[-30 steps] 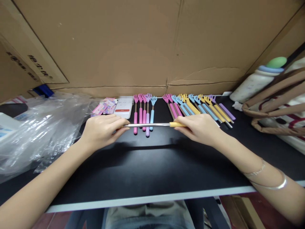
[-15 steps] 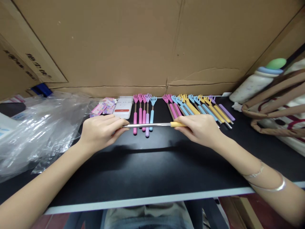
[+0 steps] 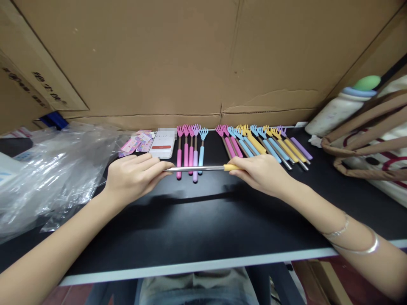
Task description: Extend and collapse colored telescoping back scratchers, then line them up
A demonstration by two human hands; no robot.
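Between my two hands a telescopic back scratcher (image 3: 199, 168) is held level above the black table, its steel rod extended and bare in the middle. My left hand (image 3: 135, 176) is closed around the left end, hiding whatever is at that tip. At the other end, my right hand (image 3: 260, 171) pinches the yellow handle, of which only a short part shows. Just behind the rod lie several back scratchers (image 3: 186, 152) with pink, purple and blue handles. A second group of back scratchers (image 3: 270, 146), in pink, blue, yellow and purple, lies behind my right hand.
A phone (image 3: 161, 146) showing a timer and some colourful cards (image 3: 137, 142) lie behind my left hand. Clear plastic bags (image 3: 63, 173) cover the left side. A bottle (image 3: 338, 108) and a bag with brown handles (image 3: 375, 148) stand right. Cardboard (image 3: 152, 63) walls the back.
My right hand has shifted slightly left, toward my left hand, and the bare stretch of rod looks a little shorter. Both hands keep their grip.
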